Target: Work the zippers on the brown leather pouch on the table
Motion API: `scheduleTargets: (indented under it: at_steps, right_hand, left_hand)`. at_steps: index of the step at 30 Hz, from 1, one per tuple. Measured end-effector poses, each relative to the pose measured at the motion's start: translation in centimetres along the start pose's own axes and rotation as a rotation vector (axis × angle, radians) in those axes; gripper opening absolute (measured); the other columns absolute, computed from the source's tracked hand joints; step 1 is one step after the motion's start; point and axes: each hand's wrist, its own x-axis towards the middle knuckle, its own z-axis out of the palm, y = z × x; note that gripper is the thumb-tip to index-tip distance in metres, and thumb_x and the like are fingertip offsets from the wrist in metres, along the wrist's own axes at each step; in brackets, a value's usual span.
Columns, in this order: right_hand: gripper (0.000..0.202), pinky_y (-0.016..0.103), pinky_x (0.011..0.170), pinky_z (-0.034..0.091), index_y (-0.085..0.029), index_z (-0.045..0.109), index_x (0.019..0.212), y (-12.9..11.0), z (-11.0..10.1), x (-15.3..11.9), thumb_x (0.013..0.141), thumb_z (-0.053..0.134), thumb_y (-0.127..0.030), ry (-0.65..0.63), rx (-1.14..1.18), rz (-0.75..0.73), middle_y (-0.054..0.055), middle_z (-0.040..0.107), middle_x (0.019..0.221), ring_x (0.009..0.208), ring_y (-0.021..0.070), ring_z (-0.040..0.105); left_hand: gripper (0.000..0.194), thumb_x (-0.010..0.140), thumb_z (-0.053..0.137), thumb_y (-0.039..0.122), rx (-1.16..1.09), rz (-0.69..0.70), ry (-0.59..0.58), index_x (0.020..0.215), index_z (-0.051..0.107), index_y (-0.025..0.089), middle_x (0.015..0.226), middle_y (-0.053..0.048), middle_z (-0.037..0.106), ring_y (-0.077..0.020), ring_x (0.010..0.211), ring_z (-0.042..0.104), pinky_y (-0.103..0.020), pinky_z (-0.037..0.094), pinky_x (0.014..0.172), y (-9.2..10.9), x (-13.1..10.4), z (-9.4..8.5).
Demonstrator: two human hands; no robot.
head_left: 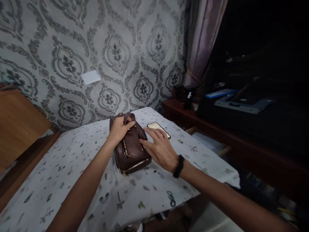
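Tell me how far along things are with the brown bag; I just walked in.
Done: the brown bag stands on the patterned tablecloth, phone lying beside it. In hand: the left hand has a grip on the top by the handle, and the right hand steadies its side. Left: the zips look closed.

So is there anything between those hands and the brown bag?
Nothing visible. The left hand already grips the top of the brown bag, and the right hand lies flat against its side. The phone lies beyond, on the tablecloth.
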Motion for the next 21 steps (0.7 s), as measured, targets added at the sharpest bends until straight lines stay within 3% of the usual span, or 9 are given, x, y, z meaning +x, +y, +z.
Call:
scheduleTargets:
  at_steps: [3, 6, 9, 11, 14, 17, 21]
  right_hand:
    - [0.019, 0.056, 0.106, 0.036, -0.025, 0.073, 0.104, 0.7, -1.1, 1.1, 0.097, 0.055, -0.025, -0.069, -0.098, -0.123, 0.016, 0.058, 0.136, 0.129, 0.0335, 0.048]
    - [0.013, 0.053, 0.108, 0.033, -0.023, 0.07, 0.09, 0.9, -1.9, 2.7, 0.095, 0.058, -0.024, -0.147, -0.145, -0.26, 0.013, 0.064, 0.119, 0.119, 0.0304, 0.051]
    - [0.009, 0.051, 0.105, 0.035, -0.023, 0.067, 0.091, 1.0, -2.3, 3.9, 0.092, 0.059, -0.026, -0.222, -0.149, -0.329, 0.009, 0.063, 0.101, 0.103, 0.0276, 0.054]
    - [0.009, 0.05, 0.101, 0.038, -0.021, 0.066, 0.094, 1.1, -2.4, 4.3, 0.09, 0.06, -0.027, -0.248, -0.129, -0.332, 0.01, 0.061, 0.1, 0.098, 0.0274, 0.053]
    - [0.009, 0.049, 0.096, 0.041, -0.02, 0.065, 0.094, 1.0, -2.1, 3.6, 0.089, 0.059, -0.026, -0.22, -0.044, -0.265, 0.012, 0.061, 0.103, 0.098, 0.0291, 0.053]
    - [0.017, 0.05, 0.094, 0.045, -0.019, 0.062, 0.1, 0.4, -1.1, 1.5, 0.094, 0.054, -0.033, -0.097, 0.131, -0.099, 0.015, 0.061, 0.113, 0.106, 0.0311, 0.054]
    - [0.06, 0.055, 0.106, 0.044, -0.019, 0.048, 0.133, -1.1, 1.3, -1.4, 0.091, 0.059, -0.062, 0.053, 0.335, 0.182, 0.021, 0.049, 0.142, 0.133, 0.0362, 0.048]
  left_hand:
    - [0.023, 0.071, 0.069, 0.039, 0.001, 0.021, -0.003, 0.068, 0.061, 0.017, 0.064, 0.002, 0.055, -0.0133, 0.063, 0.047, -0.025, 0.036, 0.06, -0.2, 0.0, 0.0]
    - [0.022, 0.072, 0.068, 0.037, 0.022, 0.044, -0.002, 0.067, 0.061, 0.017, 0.064, 0.002, 0.056, -0.0136, 0.064, 0.047, -0.025, 0.037, 0.06, -0.4, 0.1, 0.0]
    - [0.022, 0.073, 0.067, 0.037, 0.044, 0.064, -0.007, 0.067, 0.061, 0.017, 0.063, 0.002, 0.056, -0.0136, 0.064, 0.047, -0.025, 0.037, 0.061, -0.5, 0.1, 0.0]
    - [0.021, 0.074, 0.067, 0.037, 0.05, 0.073, -0.015, 0.068, 0.061, 0.017, 0.064, 0.002, 0.056, -0.0134, 0.064, 0.047, -0.025, 0.037, 0.061, -0.6, 0.0, 0.0]
    - [0.021, 0.075, 0.067, 0.036, 0.039, 0.073, -0.018, 0.069, 0.061, 0.017, 0.064, 0.002, 0.056, -0.0132, 0.063, 0.047, -0.025, 0.037, 0.061, -0.6, -0.1, 0.0]
    - [0.02, 0.075, 0.067, 0.036, 0.009, 0.063, -0.017, 0.069, 0.061, 0.018, 0.063, 0.003, 0.054, -0.0128, 0.062, 0.047, -0.025, 0.036, 0.059, -0.5, -0.1, 0.1]
    - [0.02, 0.072, 0.068, 0.036, -0.011, 0.047, 0.002, 0.069, 0.061, 0.018, 0.063, 0.003, 0.054, -0.0131, 0.062, 0.047, -0.024, 0.036, 0.059, -0.6, 0.0, 0.2]
